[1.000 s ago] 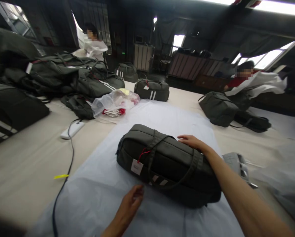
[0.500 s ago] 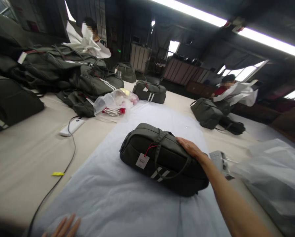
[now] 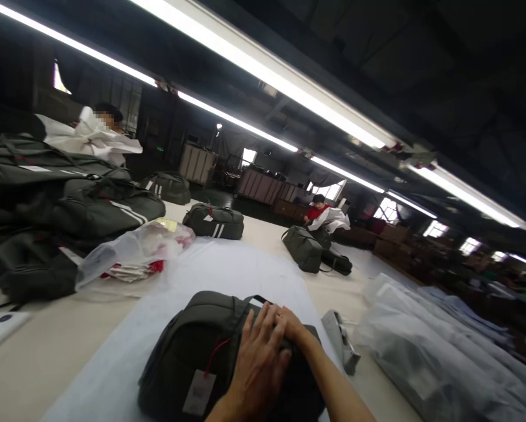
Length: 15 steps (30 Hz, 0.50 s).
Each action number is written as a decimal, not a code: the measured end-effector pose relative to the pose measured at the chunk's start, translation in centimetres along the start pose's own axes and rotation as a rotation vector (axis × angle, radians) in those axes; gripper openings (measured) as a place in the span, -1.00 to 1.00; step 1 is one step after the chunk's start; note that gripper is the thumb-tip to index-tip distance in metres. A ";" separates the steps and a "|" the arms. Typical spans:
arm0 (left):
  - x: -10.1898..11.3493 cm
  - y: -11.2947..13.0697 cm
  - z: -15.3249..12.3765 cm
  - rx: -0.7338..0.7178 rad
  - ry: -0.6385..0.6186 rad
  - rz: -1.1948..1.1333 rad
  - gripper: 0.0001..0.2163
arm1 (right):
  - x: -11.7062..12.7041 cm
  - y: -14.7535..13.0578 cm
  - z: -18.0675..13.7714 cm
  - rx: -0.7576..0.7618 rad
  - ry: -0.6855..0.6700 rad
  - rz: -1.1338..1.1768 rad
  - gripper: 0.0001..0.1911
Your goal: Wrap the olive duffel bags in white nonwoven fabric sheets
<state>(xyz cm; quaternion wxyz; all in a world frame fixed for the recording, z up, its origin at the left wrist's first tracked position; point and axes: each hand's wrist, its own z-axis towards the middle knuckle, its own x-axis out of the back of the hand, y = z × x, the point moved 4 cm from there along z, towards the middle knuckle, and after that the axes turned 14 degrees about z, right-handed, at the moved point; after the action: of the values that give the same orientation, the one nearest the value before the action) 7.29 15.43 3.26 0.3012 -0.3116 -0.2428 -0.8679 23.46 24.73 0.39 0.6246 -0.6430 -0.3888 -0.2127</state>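
Observation:
A dark green duffel bag lies on the pale sheet in front of me, cut off by the bottom edge of the view. My left hand lies across its top near the strap, fingers stretched out and apart. Just behind it, my right hand rests on the bag's upper far side; its fingertips are mostly hidden behind the left hand. A white hang tag dangles from a red cord on the front of the bag. The white stripes on its front are out of sight behind my left arm.
Other green bags are heaped at the left. A clear plastic bag of red-corded tags lies beside them. A grey tool-like object and clear plastic sheeting are at the right. Two people work with white paper further back.
My left hand has come up from the sheet's near edge onto the bag. My right hand stays on the bag. The view has tilted upward, and the bag appears nearer and lower.

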 end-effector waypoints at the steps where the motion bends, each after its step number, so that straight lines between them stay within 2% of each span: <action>1: -0.9 -0.3 2.3 0.027 -0.073 -0.024 -0.50 | 0.0 0.1 0.1 0.004 0.000 0.011 -0.59; 3: -2.8 -2.0 5.6 0.098 -0.216 -0.058 -0.58 | 0.0 0.5 0.2 0.014 0.018 0.040 -0.60; 5: -4.6 -4.1 6.9 0.138 -0.322 -0.072 -0.71 | 0.4 1.0 0.2 0.031 0.036 0.126 -0.59; 8: -7.1 -6.3 6.4 0.131 -0.433 0.000 -0.73 | 2.2 2.6 0.7 0.025 -0.019 0.397 -0.61; 10: -8.6 -7.2 5.3 0.109 -0.483 0.094 -0.72 | 4.7 4.6 2.3 -0.026 -0.031 0.496 -0.60; 12: -9.9 -7.8 4.4 0.046 -0.477 0.174 -0.75 | 8.3 7.7 5.3 -0.075 0.045 0.435 -0.60; 15: -10.6 -8.4 3.2 -0.101 -0.338 0.247 -0.82 | 13.4 13.5 11.9 -0.126 0.194 0.293 -0.68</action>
<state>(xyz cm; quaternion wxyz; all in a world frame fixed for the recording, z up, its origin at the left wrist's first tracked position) 9.53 27.24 -3.77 0.3444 -0.4950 -0.2060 -0.7707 39.40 40.55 0.42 0.6421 -0.7069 -0.2151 -0.2044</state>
